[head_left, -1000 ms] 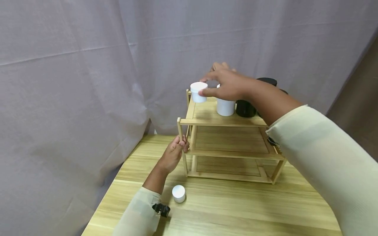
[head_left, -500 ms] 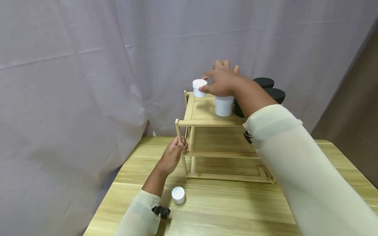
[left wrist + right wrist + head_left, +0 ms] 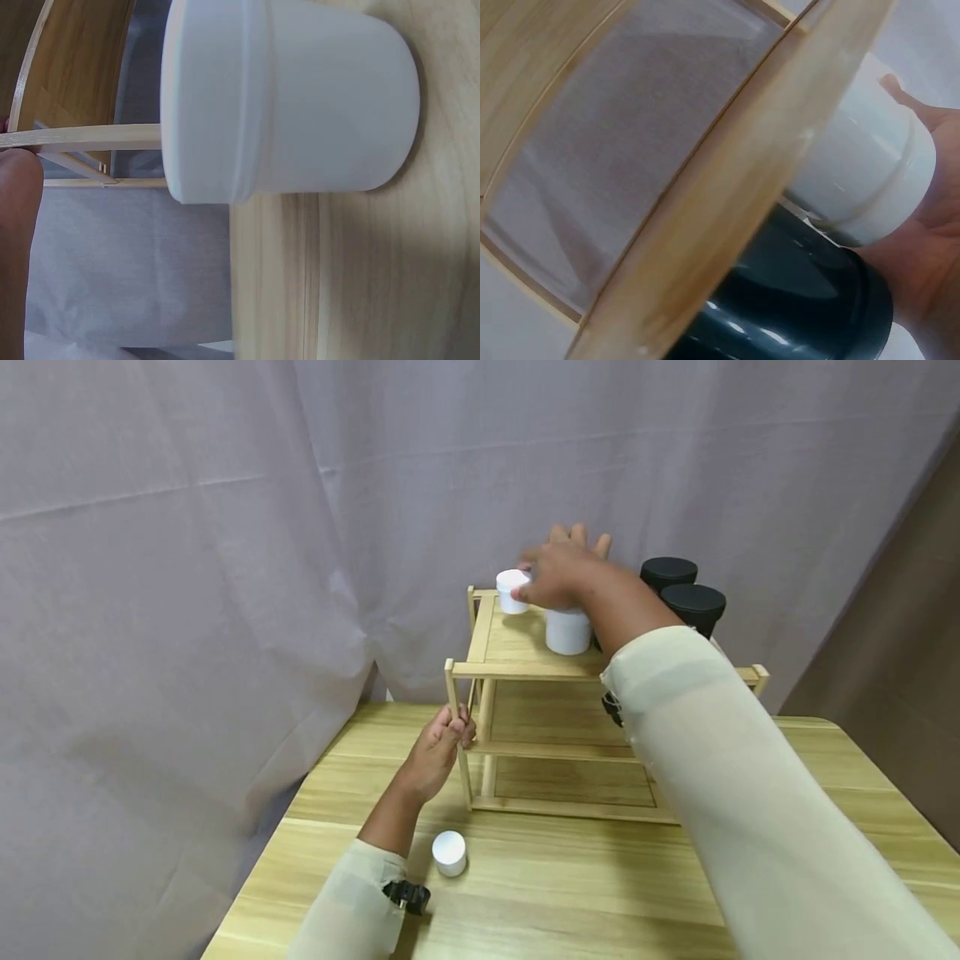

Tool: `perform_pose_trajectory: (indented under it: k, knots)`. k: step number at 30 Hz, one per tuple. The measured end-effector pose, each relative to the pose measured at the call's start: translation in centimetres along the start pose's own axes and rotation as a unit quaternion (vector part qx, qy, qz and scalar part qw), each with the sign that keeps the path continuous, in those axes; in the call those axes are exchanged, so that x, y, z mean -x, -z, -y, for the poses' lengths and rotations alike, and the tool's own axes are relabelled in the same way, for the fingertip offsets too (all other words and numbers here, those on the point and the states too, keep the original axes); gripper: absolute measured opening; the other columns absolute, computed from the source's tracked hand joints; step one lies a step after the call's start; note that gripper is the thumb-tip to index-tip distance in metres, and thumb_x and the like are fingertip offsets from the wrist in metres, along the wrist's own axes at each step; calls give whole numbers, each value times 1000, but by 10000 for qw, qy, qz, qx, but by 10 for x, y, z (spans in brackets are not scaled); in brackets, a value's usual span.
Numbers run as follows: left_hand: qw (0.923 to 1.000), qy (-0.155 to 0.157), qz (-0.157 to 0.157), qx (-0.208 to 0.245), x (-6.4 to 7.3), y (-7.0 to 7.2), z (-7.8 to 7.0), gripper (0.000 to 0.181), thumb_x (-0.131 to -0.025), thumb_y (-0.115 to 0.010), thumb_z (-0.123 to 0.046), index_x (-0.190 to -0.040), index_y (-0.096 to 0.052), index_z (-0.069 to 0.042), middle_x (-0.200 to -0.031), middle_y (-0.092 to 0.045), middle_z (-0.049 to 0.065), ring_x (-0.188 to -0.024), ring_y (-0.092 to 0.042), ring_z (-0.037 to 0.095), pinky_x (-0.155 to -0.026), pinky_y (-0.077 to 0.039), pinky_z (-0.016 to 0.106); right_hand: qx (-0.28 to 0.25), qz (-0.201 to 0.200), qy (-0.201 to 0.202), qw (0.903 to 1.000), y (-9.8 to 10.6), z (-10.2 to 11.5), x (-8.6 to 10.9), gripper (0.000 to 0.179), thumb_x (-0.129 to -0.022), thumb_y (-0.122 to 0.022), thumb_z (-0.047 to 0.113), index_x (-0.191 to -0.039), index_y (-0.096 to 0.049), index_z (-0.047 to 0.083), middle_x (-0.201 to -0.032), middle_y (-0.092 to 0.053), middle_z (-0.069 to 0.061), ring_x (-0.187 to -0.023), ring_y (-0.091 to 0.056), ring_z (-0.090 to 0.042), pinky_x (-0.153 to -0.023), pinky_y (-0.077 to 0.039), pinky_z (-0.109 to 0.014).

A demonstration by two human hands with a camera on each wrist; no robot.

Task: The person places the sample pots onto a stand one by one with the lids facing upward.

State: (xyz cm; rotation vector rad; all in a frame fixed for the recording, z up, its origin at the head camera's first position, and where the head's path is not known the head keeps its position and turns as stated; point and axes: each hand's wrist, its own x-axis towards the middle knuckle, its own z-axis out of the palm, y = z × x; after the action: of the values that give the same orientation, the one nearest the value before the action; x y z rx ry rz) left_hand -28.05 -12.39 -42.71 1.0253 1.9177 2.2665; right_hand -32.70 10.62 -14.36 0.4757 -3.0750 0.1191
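In the head view my right hand (image 3: 564,573) pinches a small white lidded jar (image 3: 512,593) between thumb and fingers, upright at the rear left of the top shelf. Its other fingers are spread upward. Just below that hand stands a larger white jar (image 3: 567,633), partly covered by it; the right wrist view shows this white jar (image 3: 862,165) beside a black jar (image 3: 795,281). My left hand (image 3: 437,752) grips the front left post of the wooden rack (image 3: 540,672). A second small white jar (image 3: 449,853) sits on the tabletop near the left forearm, large in the left wrist view.
Black lidded jars (image 3: 693,602) stand on the right of the top shelf, partly behind the right forearm. The rack has three levels and stands on a wood-grain table (image 3: 555,893). A grey curtain (image 3: 225,610) hangs behind and to the left.
My right hand has carried the small white jar back and slightly right, then a little down. The right sleeve has swung left, uncovering black jars. The left hand keeps its grip on the post.
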Motion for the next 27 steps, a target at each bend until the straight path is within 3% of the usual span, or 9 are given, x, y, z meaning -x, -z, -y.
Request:
perform_pose_trajectory:
  k: [6,14,27]
  knots:
    - [10000,0,-35,-43,-2,1,-2,38,-108,-50,-54,-114,-43,-18,-92,-42,-4,-93,-42,12,-95,-36,32,171,-26,-13,9998,1,7,-2,64,-108,-56,53,-163,-51,21,-163,-31,-27,-151,-17,-49,-122,-7,-77]
    - [10000,72,0,-40,1,-2,4,38,-108,-50,-55,-112,-43,-18,-93,-43,-5,-95,-43,13,-96,-37,32,618,409,-303,9968,-3,16,-3,68,-109,-53,56,-169,-42,24,-169,-23,-28,-156,-12,-50,-124,-7,-76]
    - [9999,27,-13,104,-3,-4,3,36,-109,-50,-53,-114,-44,-18,-92,-44,-6,-93,-43,12,-94,-37,31,837,710,-406,9931,1,18,-2,74,-107,-53,56,-170,-38,21,-169,-23,-29,-155,-13,-52,-125,-6,-78]
